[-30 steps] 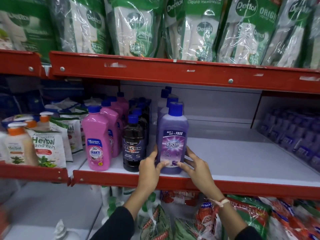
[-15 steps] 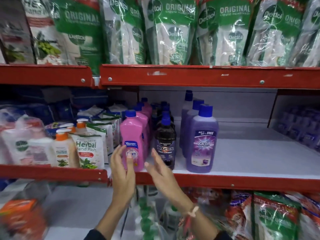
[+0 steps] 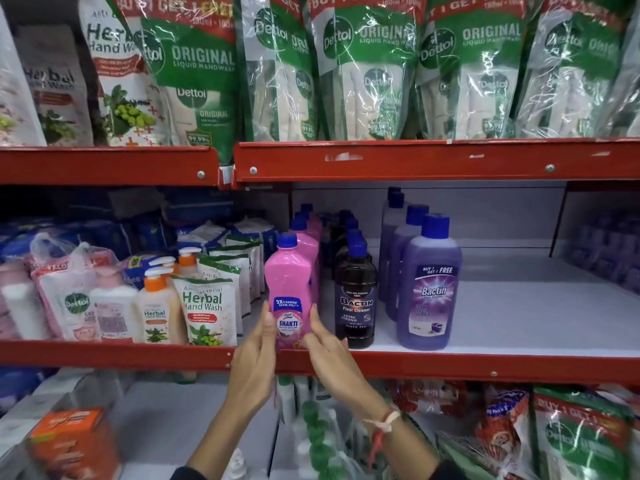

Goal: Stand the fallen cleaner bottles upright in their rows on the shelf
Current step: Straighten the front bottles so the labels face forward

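Observation:
Three rows of blue-capped cleaner bottles stand upright on the white middle shelf (image 3: 519, 306). The front pink Shakti bottle (image 3: 290, 271) is at the shelf's front edge. My left hand (image 3: 254, 362) presses its left side and my right hand (image 3: 329, 355) its right side, fingers on the lower label. To its right stand the dark Bactin bottle (image 3: 356, 292) and the purple Bactin bottle (image 3: 429, 289), each heading a row that runs back. No bottle in view lies on its side.
Herbal hand wash pouches (image 3: 206, 306) and pump bottles (image 3: 156, 306) fill the shelf to the left. Dettol refill packs (image 3: 367, 71) hang over the red shelf lip (image 3: 415, 161) above. Bagged goods sit on the lower shelf.
My hands left the purple Bactin bottle, moved left past the dark one, and now clasp the front pink Shakti bottle. The view shifted left as well.

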Action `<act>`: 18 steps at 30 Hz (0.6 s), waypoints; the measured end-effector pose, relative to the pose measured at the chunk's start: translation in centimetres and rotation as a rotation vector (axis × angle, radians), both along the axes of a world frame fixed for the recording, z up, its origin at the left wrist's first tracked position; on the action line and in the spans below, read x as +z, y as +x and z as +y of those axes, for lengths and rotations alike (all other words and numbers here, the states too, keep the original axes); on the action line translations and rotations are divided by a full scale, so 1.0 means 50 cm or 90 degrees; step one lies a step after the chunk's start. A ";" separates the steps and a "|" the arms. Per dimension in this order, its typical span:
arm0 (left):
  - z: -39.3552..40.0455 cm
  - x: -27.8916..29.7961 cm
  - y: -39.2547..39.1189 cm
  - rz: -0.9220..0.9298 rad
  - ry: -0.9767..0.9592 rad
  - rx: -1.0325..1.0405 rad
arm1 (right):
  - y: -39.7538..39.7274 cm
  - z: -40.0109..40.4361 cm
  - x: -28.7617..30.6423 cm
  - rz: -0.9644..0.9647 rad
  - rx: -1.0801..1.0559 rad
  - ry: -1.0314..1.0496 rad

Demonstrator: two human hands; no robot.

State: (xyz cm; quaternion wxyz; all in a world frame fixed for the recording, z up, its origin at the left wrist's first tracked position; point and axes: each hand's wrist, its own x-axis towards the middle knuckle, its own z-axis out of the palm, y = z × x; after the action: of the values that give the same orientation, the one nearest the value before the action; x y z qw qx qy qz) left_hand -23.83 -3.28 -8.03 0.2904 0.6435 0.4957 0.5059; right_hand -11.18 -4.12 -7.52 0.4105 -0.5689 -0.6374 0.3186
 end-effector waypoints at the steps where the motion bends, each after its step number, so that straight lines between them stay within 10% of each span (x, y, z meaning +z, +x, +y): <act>1: -0.007 0.003 -0.001 0.003 -0.006 0.001 | 0.002 -0.009 -0.001 -0.005 0.005 0.004; 11: 0.005 -0.021 0.021 0.044 0.030 0.104 | 0.045 -0.025 0.010 0.000 0.053 0.025; 14: -0.015 -0.030 0.052 0.024 0.218 0.224 | 0.074 -0.044 0.004 0.118 -0.096 0.129; 18: -0.041 -0.012 0.146 0.015 0.316 0.044 | 0.135 -0.044 -0.001 0.162 -0.308 0.256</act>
State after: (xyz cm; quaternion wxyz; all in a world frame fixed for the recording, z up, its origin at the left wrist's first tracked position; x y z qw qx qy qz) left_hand -16.54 -5.34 -8.61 0.1001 0.6839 0.3809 0.6142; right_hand -4.45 -6.33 -7.56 0.6545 -0.5667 -0.4779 0.1483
